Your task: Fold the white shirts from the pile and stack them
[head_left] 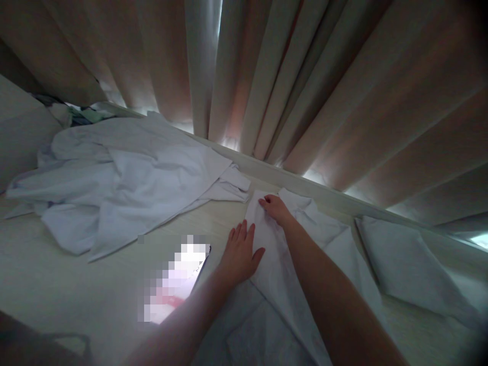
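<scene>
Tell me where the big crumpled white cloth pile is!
In the head view, the crumpled white cloth pile lies at the left, near the foot of the curtains, beyond the lit phone and left of the left hand.

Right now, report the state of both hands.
Left hand: open, palm down, at the white cloth's left edge.
Right hand: fingers curled at that cloth's far end; whether they grip it cannot be told.
</scene>
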Demonstrator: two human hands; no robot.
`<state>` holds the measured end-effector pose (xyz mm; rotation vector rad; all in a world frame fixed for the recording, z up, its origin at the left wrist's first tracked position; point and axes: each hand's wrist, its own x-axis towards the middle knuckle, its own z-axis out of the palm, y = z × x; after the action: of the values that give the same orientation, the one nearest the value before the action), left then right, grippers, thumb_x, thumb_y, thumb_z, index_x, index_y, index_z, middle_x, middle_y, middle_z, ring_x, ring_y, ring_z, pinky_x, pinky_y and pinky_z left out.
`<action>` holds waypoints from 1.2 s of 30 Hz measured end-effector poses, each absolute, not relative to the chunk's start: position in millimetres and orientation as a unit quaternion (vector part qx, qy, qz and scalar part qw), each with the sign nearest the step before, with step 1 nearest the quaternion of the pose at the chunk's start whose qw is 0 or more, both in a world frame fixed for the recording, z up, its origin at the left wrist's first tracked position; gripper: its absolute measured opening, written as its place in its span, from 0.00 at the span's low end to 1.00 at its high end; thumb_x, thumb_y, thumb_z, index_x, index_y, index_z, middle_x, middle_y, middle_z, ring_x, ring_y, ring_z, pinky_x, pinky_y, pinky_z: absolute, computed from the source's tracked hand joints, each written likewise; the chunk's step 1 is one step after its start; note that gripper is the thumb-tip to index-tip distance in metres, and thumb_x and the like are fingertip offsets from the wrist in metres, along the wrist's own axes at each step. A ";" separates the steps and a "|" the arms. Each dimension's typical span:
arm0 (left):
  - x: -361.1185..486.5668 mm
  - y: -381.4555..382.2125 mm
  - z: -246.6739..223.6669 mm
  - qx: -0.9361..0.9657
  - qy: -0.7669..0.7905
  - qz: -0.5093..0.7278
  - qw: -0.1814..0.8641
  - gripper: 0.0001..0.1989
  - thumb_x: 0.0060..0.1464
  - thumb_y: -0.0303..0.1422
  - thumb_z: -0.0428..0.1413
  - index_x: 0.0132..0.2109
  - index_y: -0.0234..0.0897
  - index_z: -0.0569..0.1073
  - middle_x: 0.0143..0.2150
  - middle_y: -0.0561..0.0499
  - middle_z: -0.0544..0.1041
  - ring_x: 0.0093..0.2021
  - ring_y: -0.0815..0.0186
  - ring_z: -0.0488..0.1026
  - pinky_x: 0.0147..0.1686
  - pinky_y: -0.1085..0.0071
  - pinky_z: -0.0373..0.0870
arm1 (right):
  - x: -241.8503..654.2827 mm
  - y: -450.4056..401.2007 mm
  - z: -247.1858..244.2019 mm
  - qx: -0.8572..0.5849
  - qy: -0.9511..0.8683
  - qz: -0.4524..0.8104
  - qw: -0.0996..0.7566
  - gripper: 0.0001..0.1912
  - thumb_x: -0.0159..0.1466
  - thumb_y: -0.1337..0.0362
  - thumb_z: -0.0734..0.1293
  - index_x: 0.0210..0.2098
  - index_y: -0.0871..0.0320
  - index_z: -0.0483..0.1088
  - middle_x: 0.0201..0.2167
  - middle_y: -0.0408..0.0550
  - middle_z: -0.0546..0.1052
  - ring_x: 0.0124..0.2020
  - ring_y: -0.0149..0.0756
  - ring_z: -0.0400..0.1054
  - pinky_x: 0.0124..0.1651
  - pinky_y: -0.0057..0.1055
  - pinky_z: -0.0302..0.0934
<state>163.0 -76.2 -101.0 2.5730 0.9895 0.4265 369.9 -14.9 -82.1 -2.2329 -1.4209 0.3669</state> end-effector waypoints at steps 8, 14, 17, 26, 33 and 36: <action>158.9 -77.0 -96.4 0.915 0.353 0.140 0.135 0.31 0.56 0.50 0.34 0.58 0.33 0.58 0.62 0.41 0.54 0.63 0.53 0.44 0.59 0.54 0.38 | 382.7 -29.6 -95.6 -0.849 -0.467 0.110 0.220 0.17 0.60 0.54 0.58 0.42 0.59 0.65 0.36 0.52 0.73 0.37 0.35 0.66 0.38 0.29 0.55; 155.9 -77.4 -94.8 0.913 0.371 0.132 0.102 0.30 0.57 0.47 0.32 0.57 0.34 0.60 0.61 0.41 0.57 0.62 0.52 0.47 0.58 0.53 0.40 | 387.2 -72.1 -92.3 -0.839 -0.478 0.165 0.199 0.20 0.62 0.50 0.55 0.32 0.59 0.69 0.28 0.51 0.74 0.31 0.35 0.67 0.34 0.28 0.55; 157.8 -81.1 -94.3 0.915 0.370 0.133 0.089 0.29 0.58 0.47 0.33 0.57 0.33 0.60 0.61 0.40 0.56 0.62 0.53 0.47 0.58 0.54 0.40 | 380.0 -100.2 -89.8 -0.825 -0.512 0.186 0.150 0.15 0.56 0.51 0.63 0.29 0.58 0.68 0.27 0.48 0.73 0.30 0.34 0.66 0.32 0.27 0.53; 154.7 -88.9 -93.8 0.920 0.370 0.112 0.066 0.29 0.57 0.46 0.36 0.57 0.30 0.59 0.61 0.39 0.56 0.62 0.52 0.47 0.58 0.55 0.41 | 366.0 -146.7 -74.6 -0.862 -0.456 0.119 0.187 0.14 0.64 0.56 0.54 0.39 0.57 0.64 0.31 0.50 0.74 0.33 0.35 0.67 0.35 0.27 0.54; 143.4 -97.1 -85.9 0.920 0.374 0.107 0.052 0.29 0.56 0.46 0.39 0.58 0.30 0.58 0.61 0.37 0.55 0.63 0.52 0.44 0.58 0.55 0.40 | 374.0 -200.4 -72.2 -0.849 -0.465 0.173 0.182 0.18 0.63 0.55 0.55 0.46 0.59 0.63 0.38 0.52 0.73 0.38 0.35 0.68 0.40 0.28 0.56; 137.3 -111.5 -82.1 0.932 0.344 0.106 0.038 0.28 0.56 0.44 0.40 0.59 0.33 0.56 0.62 0.40 0.53 0.63 0.53 0.44 0.58 0.56 0.40 | 371.4 -226.1 -73.4 -0.849 -0.472 0.138 0.193 0.20 0.62 0.55 0.57 0.48 0.61 0.62 0.42 0.54 0.71 0.38 0.33 0.67 0.42 0.27 0.56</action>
<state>137.3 -111.5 -82.1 2.8598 1.0564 0.3257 371.4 -226.1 -73.4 -2.3825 -1.3250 0.3880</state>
